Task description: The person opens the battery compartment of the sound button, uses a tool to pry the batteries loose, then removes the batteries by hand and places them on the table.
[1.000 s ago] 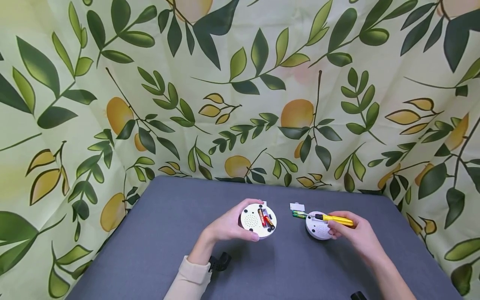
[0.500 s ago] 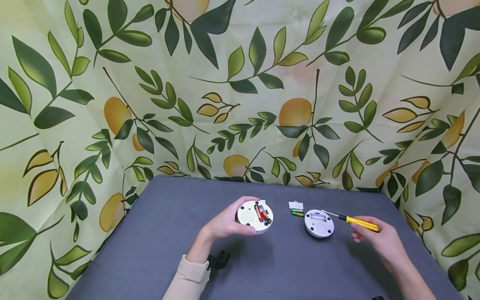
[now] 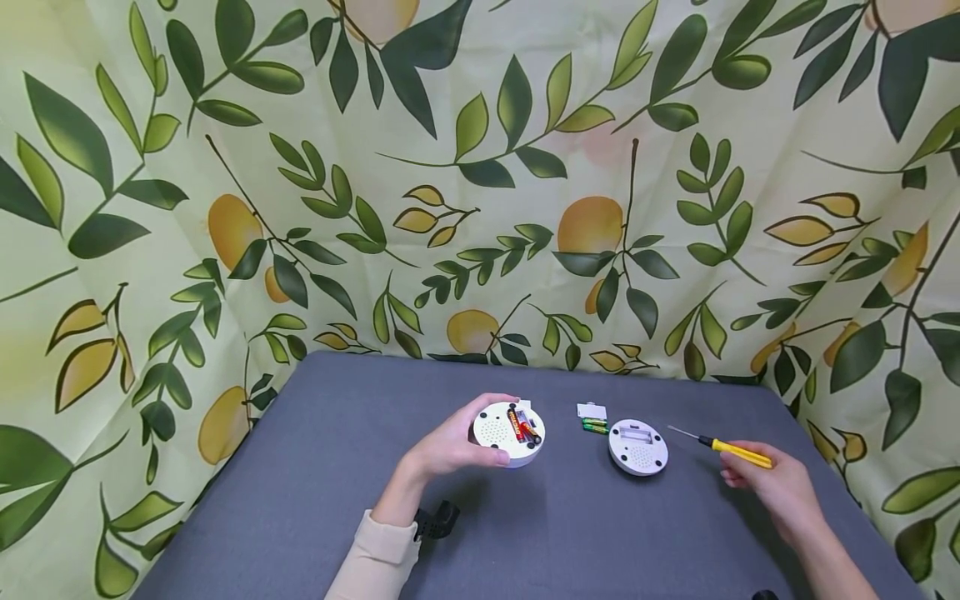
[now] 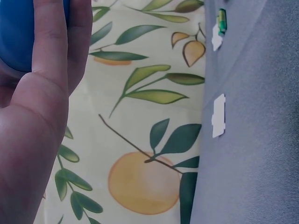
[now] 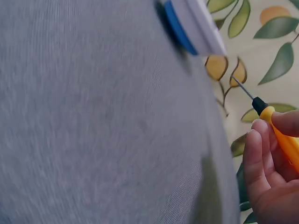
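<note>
My left hand [image 3: 446, 443] grips a round white device [image 3: 491, 429] by its rim, underside towards me. Red-and-black batteries [image 3: 516, 423] sit in its uncovered compartment, one lying askew. The left wrist view catches its blue other side [image 4: 16, 35]. In my right hand [image 3: 787, 493] is a yellow-handled screwdriver [image 3: 741, 453], its shaft pointing left, the tip apart from everything. Left of that tip a second round white device [image 3: 642, 461] lies on the table with a bare battery compartment; its blue edge [image 5: 180, 29] shows in the right wrist view.
Green batteries [image 3: 596, 426] lie on the grey table [image 3: 360, 408] beside a white battery cover [image 3: 592, 411]. Another white cover [image 4: 218, 115] rests on the table behind the held device. A leaf-patterned cloth [image 3: 480, 208] hangs around the table's back and sides.
The right hand has drawn the screwdriver rightwards, off the second device and away from the green batteries. My left hand and its device have shifted only slightly left.
</note>
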The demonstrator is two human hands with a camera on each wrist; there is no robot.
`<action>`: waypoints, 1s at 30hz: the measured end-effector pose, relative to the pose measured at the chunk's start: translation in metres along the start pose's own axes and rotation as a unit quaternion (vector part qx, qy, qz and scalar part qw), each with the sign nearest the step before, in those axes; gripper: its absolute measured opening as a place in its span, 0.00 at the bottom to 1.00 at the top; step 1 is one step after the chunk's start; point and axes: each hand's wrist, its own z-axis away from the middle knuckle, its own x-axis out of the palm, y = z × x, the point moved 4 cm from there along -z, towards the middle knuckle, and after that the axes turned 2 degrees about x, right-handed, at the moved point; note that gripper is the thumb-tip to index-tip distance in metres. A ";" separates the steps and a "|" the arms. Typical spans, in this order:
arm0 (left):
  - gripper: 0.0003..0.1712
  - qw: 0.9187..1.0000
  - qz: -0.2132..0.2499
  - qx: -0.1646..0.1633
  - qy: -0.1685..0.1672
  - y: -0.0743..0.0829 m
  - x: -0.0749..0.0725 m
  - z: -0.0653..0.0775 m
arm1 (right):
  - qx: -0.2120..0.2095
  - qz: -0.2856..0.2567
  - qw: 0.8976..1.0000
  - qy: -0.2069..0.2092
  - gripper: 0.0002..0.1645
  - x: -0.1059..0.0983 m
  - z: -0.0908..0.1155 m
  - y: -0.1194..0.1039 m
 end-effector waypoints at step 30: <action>0.45 1.000 -0.010 -0.010 0.004 0.005 0.002 0.001 | -0.054 0.264 0.957 0.108 0.25 -0.008 -0.027 0.015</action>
